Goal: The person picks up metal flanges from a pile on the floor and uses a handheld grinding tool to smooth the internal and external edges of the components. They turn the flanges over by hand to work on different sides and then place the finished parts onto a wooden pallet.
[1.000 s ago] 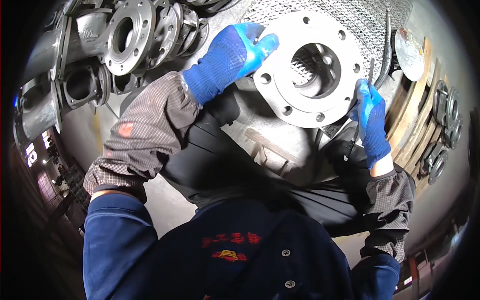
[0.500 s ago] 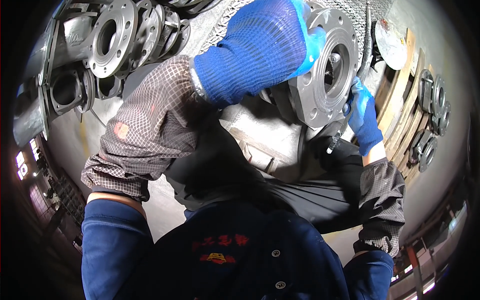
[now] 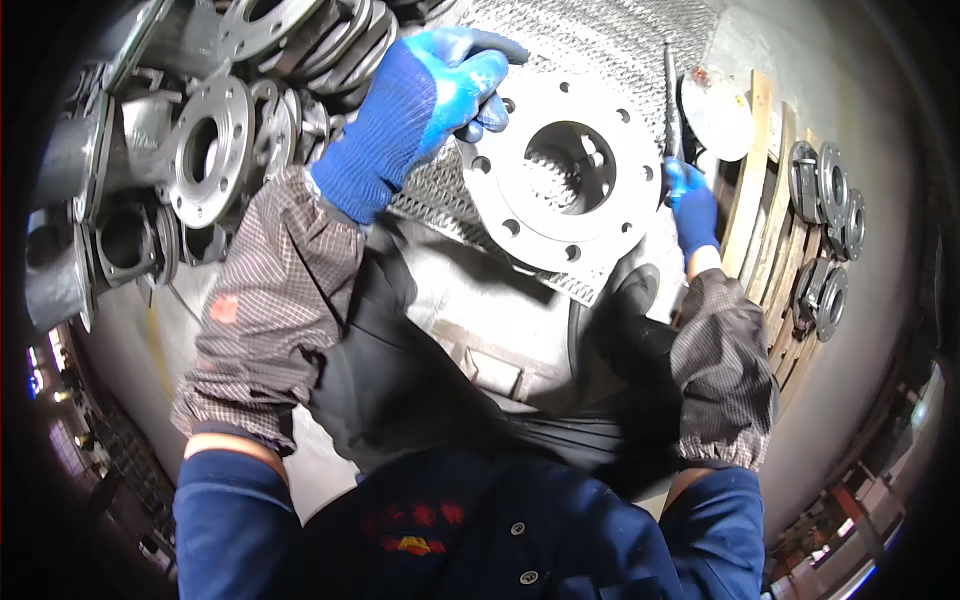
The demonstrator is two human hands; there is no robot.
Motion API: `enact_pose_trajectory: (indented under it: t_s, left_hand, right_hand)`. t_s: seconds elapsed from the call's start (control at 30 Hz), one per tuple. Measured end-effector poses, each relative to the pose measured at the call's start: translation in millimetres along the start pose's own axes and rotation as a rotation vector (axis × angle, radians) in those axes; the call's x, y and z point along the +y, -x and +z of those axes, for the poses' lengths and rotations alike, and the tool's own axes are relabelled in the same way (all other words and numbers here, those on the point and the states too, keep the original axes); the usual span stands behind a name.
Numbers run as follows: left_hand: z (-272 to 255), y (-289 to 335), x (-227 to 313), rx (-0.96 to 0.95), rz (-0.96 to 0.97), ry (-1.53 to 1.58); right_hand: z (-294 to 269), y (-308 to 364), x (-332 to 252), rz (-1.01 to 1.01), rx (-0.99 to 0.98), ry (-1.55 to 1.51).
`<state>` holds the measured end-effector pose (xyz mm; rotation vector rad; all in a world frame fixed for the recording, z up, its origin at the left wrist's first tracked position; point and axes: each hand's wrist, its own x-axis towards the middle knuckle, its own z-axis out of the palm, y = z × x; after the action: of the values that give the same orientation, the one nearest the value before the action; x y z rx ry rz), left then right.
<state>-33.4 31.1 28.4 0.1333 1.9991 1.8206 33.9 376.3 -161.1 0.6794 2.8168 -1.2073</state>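
A round grey metal flange [image 3: 620,190] with a wide central bore and bolt holes faces up in front of me, over a patterned metal mat [image 3: 610,40]. Inside the bore, part of the mat's pattern shows through. My left hand [image 3: 455,90], in a blue coated glove, is at the flange's upper left rim; its index finger is stretched out, the others bent, nothing in them. On the flange's right side my right hand [image 3: 692,205], gloved too, is closed around a dark hose [image 3: 672,100] that runs up past it. Whatever lies below that grip is hidden.
Flanged metal castings [image 3: 210,150] are stacked at the left. To the right, wooden slats [image 3: 750,180] carry several smaller flanged parts [image 3: 830,185]. A pale round disc [image 3: 717,115] sits beside the hose. My dark-trousered legs [image 3: 400,390] are bent close below the flange.
The flanged part has gone from tilted up to lying face up, lower and to the left. My left hand has come off its top and moved left. My right hand has shifted slightly left.
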Motion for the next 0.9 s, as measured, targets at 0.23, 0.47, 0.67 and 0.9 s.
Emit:
enact_pose_trajectory:
  t_s: [0.23, 0.47, 0.67, 0.9]
  left_hand:
    - [19, 1, -22, 0.079, -0.062, 0.111]
    - [50, 17, -32, -0.3, -0.428, 0.36]
    - [55, 24, -33, -0.472, 0.033, 0.945]
    - [40, 38, -17, -0.441, 0.041, 0.798]
  right_hand:
    - [-15, -3, -34, 0.066, 0.023, -0.046]
    - [-94, 125, -160, -0.035, 0.033, -0.505]
    - [-88, 213, -178, 0.02, -0.304, -0.554]
    - [-66, 199, -165, 0.049, -0.439, -0.557]
